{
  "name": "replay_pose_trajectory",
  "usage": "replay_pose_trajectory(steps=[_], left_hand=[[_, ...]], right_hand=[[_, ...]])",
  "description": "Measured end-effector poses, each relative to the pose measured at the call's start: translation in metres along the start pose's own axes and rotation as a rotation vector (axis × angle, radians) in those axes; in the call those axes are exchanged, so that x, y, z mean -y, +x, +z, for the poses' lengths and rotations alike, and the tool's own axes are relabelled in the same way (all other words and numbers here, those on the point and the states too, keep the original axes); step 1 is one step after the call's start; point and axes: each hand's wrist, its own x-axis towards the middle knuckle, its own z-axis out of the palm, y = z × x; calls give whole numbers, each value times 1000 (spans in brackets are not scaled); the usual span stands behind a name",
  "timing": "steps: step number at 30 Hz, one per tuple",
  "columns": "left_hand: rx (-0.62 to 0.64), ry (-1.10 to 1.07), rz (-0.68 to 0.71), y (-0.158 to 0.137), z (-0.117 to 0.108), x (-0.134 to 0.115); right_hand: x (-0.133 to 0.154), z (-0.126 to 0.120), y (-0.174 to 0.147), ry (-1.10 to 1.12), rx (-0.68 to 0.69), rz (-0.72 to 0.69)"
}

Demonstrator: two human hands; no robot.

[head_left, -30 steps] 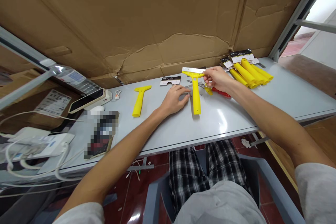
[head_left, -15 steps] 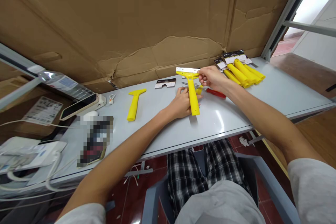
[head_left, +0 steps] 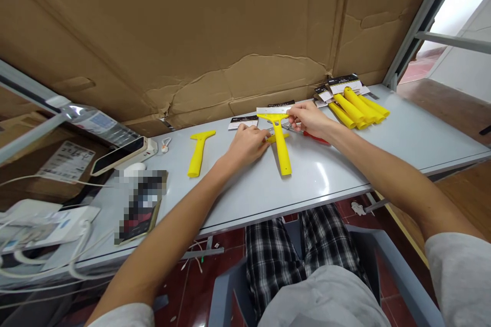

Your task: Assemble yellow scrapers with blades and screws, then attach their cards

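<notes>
My right hand (head_left: pixel 309 120) pinches the right end of a yellow scraper (head_left: pixel 283 150) by its head, above the table. A pale metal blade (head_left: pixel 268 111) lies across the scraper's head, and its handle points down toward me. My left hand (head_left: pixel 249 144) is low over the table, fingers curled, its fingertips closed on a small yellow plastic piece (head_left: pixel 283 137) partly hidden behind the scraper's handle. Under my right hand lies a red-handled screwdriver (head_left: pixel 316 138), mostly covered. Another yellow scraper handle (head_left: pixel 197 156), with no blade showing, rests to the left.
Several yellow handles (head_left: pixel 355 110) lie piled with black-and-white cards (head_left: pixel 345 83) at the back right. One more card (head_left: pixel 236 123) is behind my left hand. Phone (head_left: pixel 118 156), power strip, cables and a plastic bottle (head_left: pixel 95 121) crowd the left. Cardboard (head_left: pixel 230 25) walls the back.
My left hand has moved left and away from me, its fingers now more curled, and the small yellow piece has shifted left with it. The held scraper has dropped slightly.
</notes>
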Motion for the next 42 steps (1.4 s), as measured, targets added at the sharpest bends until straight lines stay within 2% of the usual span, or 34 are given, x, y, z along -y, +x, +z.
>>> replay_pose_trajectory(steps=[4, 8, 11, 17, 20, 24, 31, 37, 42], left_hand=[[2, 125, 43, -1, -2, 5], [-42, 24, 8, -5, -4, 20], [-158, -256, -73, -6, -9, 34], [-424, -985, -535, -2, -18, 54], [-561, -1212, -699, 1, -19, 59], [-667, -1426, -805, 6, -21, 54], [-637, -1494, -828, 6, -25, 39], [-587, -1525, -757, 6, -23, 27], [-520, -1461, -664, 5, -23, 17]], right_hand=[[-2, -1, 0, 12, 10, -7], [-2, -2, 0, -1, 9, -15], [-2, 0, -1, -8, 4, -4], [-1, 5, -5, -15, 7, 18], [-1, 8, -7, -24, 2, 34], [0, 13, -10, -35, 18, 38], [-5, 13, -7, -42, 36, 40], [-9, 13, -5, -26, 47, 47], [-10, 16, -6, -31, 50, 57]])
